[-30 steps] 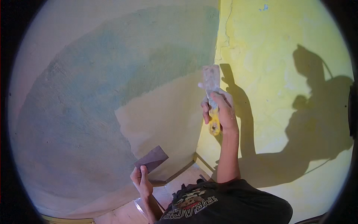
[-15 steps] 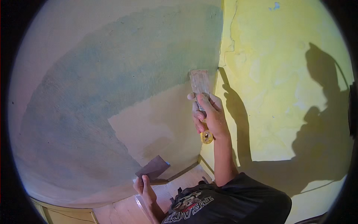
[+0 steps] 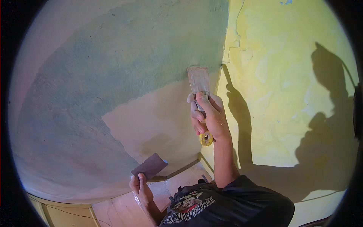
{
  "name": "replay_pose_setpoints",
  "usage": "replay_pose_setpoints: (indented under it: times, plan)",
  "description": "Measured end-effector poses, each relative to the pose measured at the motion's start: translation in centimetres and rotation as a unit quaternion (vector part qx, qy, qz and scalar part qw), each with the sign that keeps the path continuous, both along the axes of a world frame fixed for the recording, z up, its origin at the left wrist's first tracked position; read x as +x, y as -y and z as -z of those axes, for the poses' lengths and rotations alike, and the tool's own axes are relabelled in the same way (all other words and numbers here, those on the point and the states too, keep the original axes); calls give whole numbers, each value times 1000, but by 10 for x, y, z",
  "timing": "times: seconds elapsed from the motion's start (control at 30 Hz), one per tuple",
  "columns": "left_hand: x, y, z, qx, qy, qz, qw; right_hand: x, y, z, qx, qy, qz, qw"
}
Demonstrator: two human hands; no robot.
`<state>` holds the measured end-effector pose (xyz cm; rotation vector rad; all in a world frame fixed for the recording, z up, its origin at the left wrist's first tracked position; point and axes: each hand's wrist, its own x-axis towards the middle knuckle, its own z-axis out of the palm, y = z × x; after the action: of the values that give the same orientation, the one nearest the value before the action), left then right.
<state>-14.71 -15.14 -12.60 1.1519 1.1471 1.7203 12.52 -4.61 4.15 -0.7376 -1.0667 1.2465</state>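
Observation:
My right hand [image 3: 212, 113] is wrapped round the yellow handle of a putty knife [image 3: 199, 78], raised at the middle of the view. Its wide, smeared blade points up, with the top edge at the grey-green wall [image 3: 124, 68], close to the corner. Whether the whole edge touches is hard to tell. Lower and to the left, my left hand [image 3: 142, 189] pinches a dark, flat rectangular piece [image 3: 151, 166] by its lower left corner, thumb on top. A bit of blue shows at that piece's right edge; its material cannot be made out.
A smooth pale patch [image 3: 151, 113] covers part of the wall below the grey-green area. At the right a yellow wall [image 3: 272, 113] with a crack meets it in a corner and carries my shadow. Below lie pinkish floor tiles [image 3: 121, 210] and a yellowish panel [image 3: 68, 215].
The blade has shifted slightly left and up along the wall. The dark piece and my left hand also sit a little further left and higher, as the whole view has moved slightly.

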Motion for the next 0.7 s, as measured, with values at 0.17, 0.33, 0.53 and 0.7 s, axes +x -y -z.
replay_pose_setpoints:
  times: [0.17,0.33,0.53,0.7]
  plan:
    - [0,2,2,-20,-14,-19,1000,2,-1,-6,-8,-8,-3,1000]
    - [3,0,-5,-14,11,-6,1000,6,0,-5,-24,-18,-22,999]
    - [3,1,-6,-32,7,-9,999,-3,0,-4,2,-23,13,1000]
    - [-1,-3,-6,-23,-10,3,1000,-7,-4,-3,-22,-6,12,1000]
